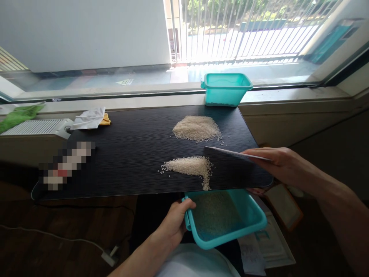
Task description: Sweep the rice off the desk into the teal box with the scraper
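The left hand [174, 220] has its grip closed on the left rim of a rectangular teal plastic container [232, 239], tucked at the near edge of a black wood-grain desk [129, 161] with rice inside. The right hand [278, 161] has its grip pinching a thin, flat white card [230, 152], its tip between two white rice piles. The nearer pile [190, 165] trails to the edge; the farther pile [197, 128] lies beyond. A second teal plastic container [223, 97] stands by the window.
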Demonstrator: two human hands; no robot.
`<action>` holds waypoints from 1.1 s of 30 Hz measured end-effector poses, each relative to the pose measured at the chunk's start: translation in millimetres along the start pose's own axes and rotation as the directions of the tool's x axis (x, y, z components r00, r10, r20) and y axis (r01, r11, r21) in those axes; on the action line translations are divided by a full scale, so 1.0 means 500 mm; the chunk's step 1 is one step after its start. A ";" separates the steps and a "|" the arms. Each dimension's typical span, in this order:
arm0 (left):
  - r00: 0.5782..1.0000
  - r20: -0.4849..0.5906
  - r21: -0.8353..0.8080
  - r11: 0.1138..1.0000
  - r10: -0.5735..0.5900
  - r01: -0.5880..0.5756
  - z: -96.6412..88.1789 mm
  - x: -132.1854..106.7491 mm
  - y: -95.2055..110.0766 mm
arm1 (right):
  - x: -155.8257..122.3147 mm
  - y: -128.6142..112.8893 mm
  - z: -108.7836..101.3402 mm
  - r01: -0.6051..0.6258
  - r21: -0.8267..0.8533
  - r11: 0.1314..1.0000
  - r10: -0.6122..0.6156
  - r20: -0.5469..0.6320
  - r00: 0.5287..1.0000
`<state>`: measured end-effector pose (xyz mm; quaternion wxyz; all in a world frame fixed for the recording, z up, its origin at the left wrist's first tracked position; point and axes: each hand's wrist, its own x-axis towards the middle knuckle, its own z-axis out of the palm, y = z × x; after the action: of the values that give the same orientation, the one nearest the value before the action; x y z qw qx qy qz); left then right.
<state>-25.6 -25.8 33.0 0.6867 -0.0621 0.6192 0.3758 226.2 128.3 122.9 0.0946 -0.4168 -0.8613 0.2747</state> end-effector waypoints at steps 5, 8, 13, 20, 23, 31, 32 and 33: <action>1.000 -0.005 0.023 1.000 -0.003 0.003 -0.008 0.011 -0.004 | -0.037 0.017 0.014 -0.011 0.064 0.998 0.009 0.045 0.999; 1.000 -0.019 0.033 0.999 -0.002 0.003 -0.012 0.016 -0.006 | -0.065 0.013 0.017 -0.001 0.091 0.996 -0.003 0.047 0.999; 1.000 0.005 0.023 1.000 0.007 -0.007 -0.016 0.019 -0.007 | -0.098 -0.009 0.013 0.009 0.126 0.992 -0.017 0.059 0.998; 1.000 0.014 0.012 1.000 0.017 -0.017 -0.021 0.020 -0.006 | -0.126 -0.035 0.000 0.029 0.170 0.985 -0.057 0.164 0.985; 1.000 0.010 0.010 1.000 0.017 -0.017 -0.020 0.017 -0.005 | -0.124 -0.034 -0.005 0.069 0.172 0.983 -0.089 0.113 0.990; 1.000 0.010 0.010 1.000 0.016 -0.016 -0.021 0.018 -0.005 | -0.073 -0.024 0.027 0.177 0.090 0.980 -0.182 0.050 0.982; 1.000 0.010 0.010 1.000 0.016 -0.016 -0.021 0.018 -0.005 | -0.070 -0.025 0.029 0.180 0.083 0.980 -0.185 0.056 0.981; 1.000 0.010 0.009 1.000 0.017 -0.017 -0.022 0.018 -0.006 | -0.071 -0.027 0.030 0.185 0.078 0.980 -0.190 0.065 0.980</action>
<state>-33.2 -29.8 21.3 0.6868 -0.0519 0.6180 0.3791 233.9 88.5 120.2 0.1036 -0.3197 -0.8893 0.3101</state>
